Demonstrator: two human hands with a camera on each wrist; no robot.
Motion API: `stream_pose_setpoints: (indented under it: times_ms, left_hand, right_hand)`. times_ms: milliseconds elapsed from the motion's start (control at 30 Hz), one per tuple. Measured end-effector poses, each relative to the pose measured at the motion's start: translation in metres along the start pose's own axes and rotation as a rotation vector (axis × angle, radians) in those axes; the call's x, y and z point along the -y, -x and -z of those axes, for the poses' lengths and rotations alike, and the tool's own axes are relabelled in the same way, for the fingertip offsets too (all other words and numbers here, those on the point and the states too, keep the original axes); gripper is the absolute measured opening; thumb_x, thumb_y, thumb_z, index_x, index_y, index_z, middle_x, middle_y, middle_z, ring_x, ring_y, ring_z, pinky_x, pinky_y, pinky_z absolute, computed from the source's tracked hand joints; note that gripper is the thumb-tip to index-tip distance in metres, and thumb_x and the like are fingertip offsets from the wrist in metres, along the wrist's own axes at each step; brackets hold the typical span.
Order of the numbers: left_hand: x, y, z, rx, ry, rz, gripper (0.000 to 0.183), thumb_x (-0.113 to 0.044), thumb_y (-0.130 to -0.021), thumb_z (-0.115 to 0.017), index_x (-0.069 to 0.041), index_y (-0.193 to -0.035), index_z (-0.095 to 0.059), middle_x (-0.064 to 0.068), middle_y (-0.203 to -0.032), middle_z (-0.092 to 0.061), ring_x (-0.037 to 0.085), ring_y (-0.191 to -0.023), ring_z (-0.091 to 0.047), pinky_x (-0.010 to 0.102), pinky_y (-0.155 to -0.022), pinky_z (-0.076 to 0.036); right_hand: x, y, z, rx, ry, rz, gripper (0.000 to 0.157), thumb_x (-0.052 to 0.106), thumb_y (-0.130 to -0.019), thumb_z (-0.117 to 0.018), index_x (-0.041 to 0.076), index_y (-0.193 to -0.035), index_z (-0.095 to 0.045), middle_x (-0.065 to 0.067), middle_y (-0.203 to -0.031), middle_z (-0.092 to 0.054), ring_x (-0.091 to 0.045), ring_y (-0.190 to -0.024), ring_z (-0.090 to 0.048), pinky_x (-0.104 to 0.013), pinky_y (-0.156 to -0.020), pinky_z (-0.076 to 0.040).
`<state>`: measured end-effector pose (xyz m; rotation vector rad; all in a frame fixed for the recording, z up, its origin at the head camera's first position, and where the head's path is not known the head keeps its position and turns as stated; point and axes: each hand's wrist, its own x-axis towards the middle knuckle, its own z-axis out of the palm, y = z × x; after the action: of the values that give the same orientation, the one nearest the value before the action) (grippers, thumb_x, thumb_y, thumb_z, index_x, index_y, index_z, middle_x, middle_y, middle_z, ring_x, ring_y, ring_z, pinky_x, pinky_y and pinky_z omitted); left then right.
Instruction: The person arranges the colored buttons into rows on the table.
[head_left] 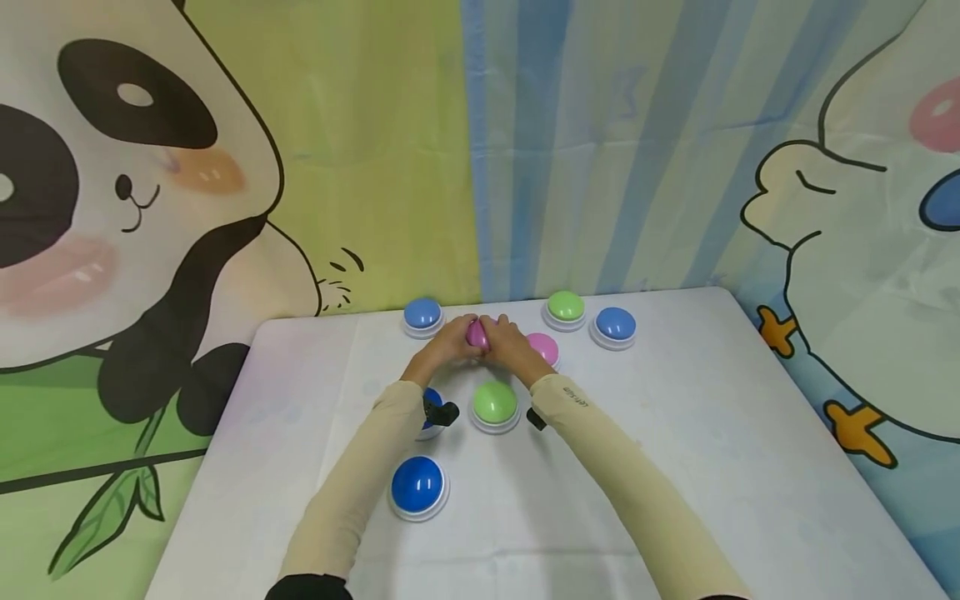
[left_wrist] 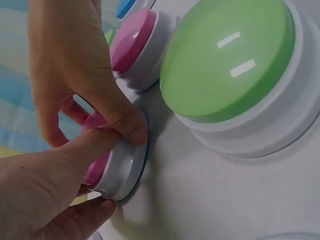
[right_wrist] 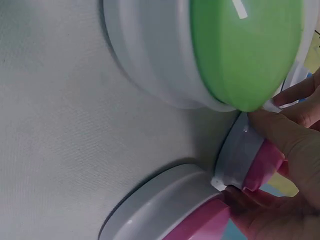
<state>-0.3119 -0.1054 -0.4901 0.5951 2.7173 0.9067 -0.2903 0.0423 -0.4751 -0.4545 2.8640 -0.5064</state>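
Note:
A pink push button [head_left: 477,335] with a white round base is at the back middle of the white table, between both hands. My left hand [head_left: 447,342] grips its left side, the thumb lying along the front of the dome and base. From the right, my right hand [head_left: 513,346] holds the same button; in the left wrist view its thumb presses the white base [left_wrist: 122,167]. Fingers cover much of the dome. Whether the base rests flat on the table cannot be told. Just right of it stands a second pink button [head_left: 543,347], partly behind the right hand.
A green button [head_left: 495,403] stands in front of the hands. Blue buttons are at the front left [head_left: 417,485], under the left wrist [head_left: 431,398], at the back left [head_left: 422,313] and back right [head_left: 616,324]. Another green button [head_left: 566,306] is near the back edge, before a printed curtain.

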Motion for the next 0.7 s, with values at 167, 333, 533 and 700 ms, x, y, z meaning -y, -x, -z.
stream_pose_setpoints:
  times_ms: [167, 333, 533, 700]
  left_hand:
    - [0.0012, -0.0014, -0.0023, 0.017, 0.029, 0.021, 0.063, -0.014, -0.082, -0.074, 0.002, -0.136, -0.044, 0.021, -0.130, -0.057, 0.034, -0.120, -0.056, 0.043, -0.106, -0.045]
    - [0.0009, 0.0003, -0.0018, 0.016, 0.046, 0.031, 0.067, -0.018, -0.083, -0.075, 0.002, -0.138, -0.043, 0.021, -0.134, -0.055, 0.034, -0.122, -0.055, 0.044, -0.107, -0.044]
    - [0.0029, 0.0009, -0.0019, 0.010, 0.060, 0.034, 0.067, -0.019, -0.084, -0.074, 0.001, -0.139, -0.042, 0.021, -0.134, -0.055, 0.034, -0.122, -0.054, 0.045, -0.107, -0.044]
    - [0.0041, -0.0009, -0.0027, 0.017, 0.052, 0.003, 0.066, -0.018, -0.084, -0.074, 0.000, -0.139, -0.043, 0.020, -0.135, -0.055, 0.033, -0.124, -0.053, 0.044, -0.109, -0.042]
  right_hand:
    - [-0.0040, -0.0020, -0.0028, 0.011, 0.003, 0.003, 0.068, 0.025, -0.087, -0.071, 0.014, -0.143, -0.035, -0.025, -0.124, -0.047, -0.039, -0.112, -0.054, -0.051, -0.093, -0.052]
    - [-0.0027, 0.0002, 0.0005, 0.022, 0.000, 0.015, 0.064, 0.022, -0.088, -0.070, 0.013, -0.142, -0.036, -0.025, -0.124, -0.047, -0.039, -0.113, -0.054, -0.051, -0.095, -0.051]
    - [-0.0016, -0.0002, 0.0017, 0.040, 0.014, 0.006, 0.064, 0.023, -0.091, -0.068, 0.015, -0.145, -0.034, -0.024, -0.125, -0.047, -0.038, -0.116, -0.053, -0.052, -0.097, -0.050]
    - [-0.0024, -0.0027, 0.0008, 0.045, 0.026, -0.010, 0.066, 0.024, -0.089, -0.069, 0.017, -0.145, -0.034, -0.022, -0.126, -0.048, -0.036, -0.115, -0.053, -0.051, -0.096, -0.050]
